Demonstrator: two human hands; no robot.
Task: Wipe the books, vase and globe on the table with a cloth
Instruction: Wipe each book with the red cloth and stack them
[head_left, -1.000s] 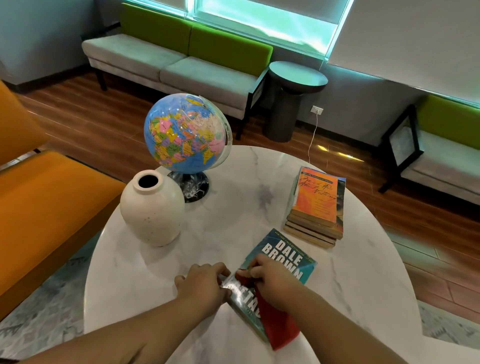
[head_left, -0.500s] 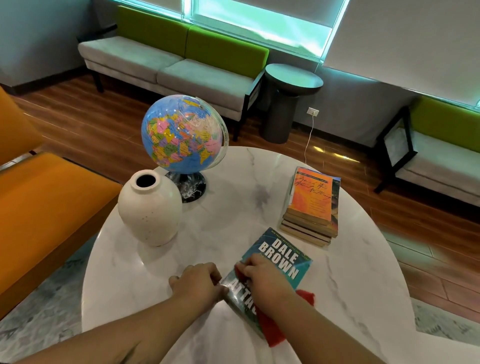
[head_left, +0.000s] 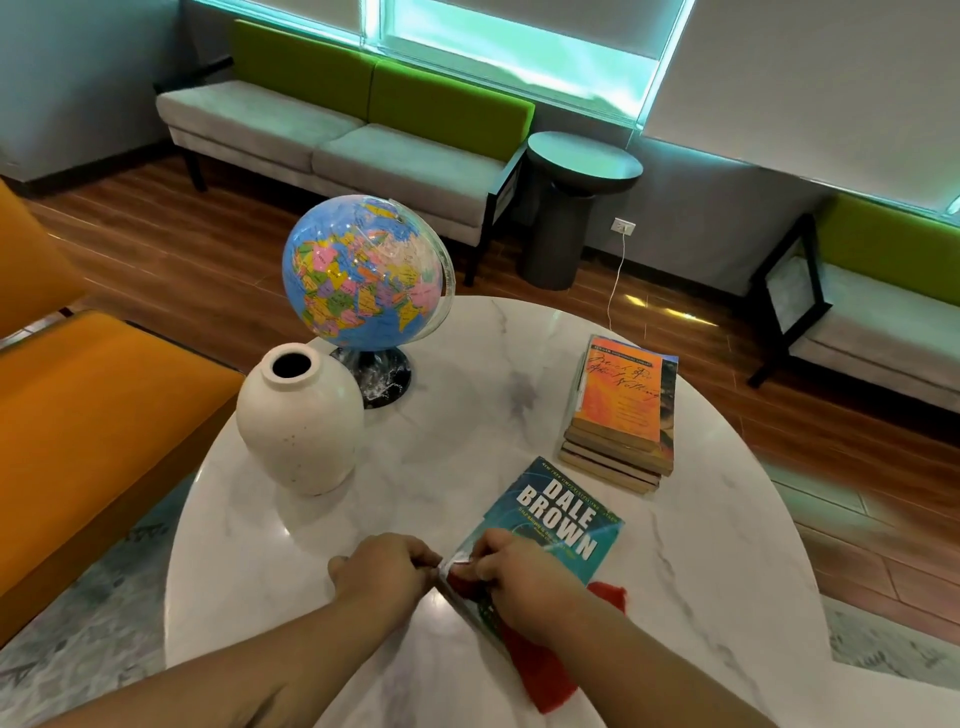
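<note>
The teal book (head_left: 558, 525) lies flat on the marble surface (head_left: 701, 545), near its front edge. On the book's near end the right hand (head_left: 519, 582) presses a red cloth (head_left: 545, 675), fingers curled around it. The left hand (head_left: 384, 571) pinches the book's left corner with bent fingers. Just beyond the book to the right sits a stack of books (head_left: 621, 410); beyond it to the left stand the vase (head_left: 301, 421) and, farther back, the globe (head_left: 363, 275).

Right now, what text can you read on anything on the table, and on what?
"DALE BROWN": cover of the teal book.
Small print above and below that name: too small to read.
Its lower title: covered by the right hand and red cloth.
Orange book atop the stack: cursive title, blurred, unreadable.
Globe: map labels too small.
</note>
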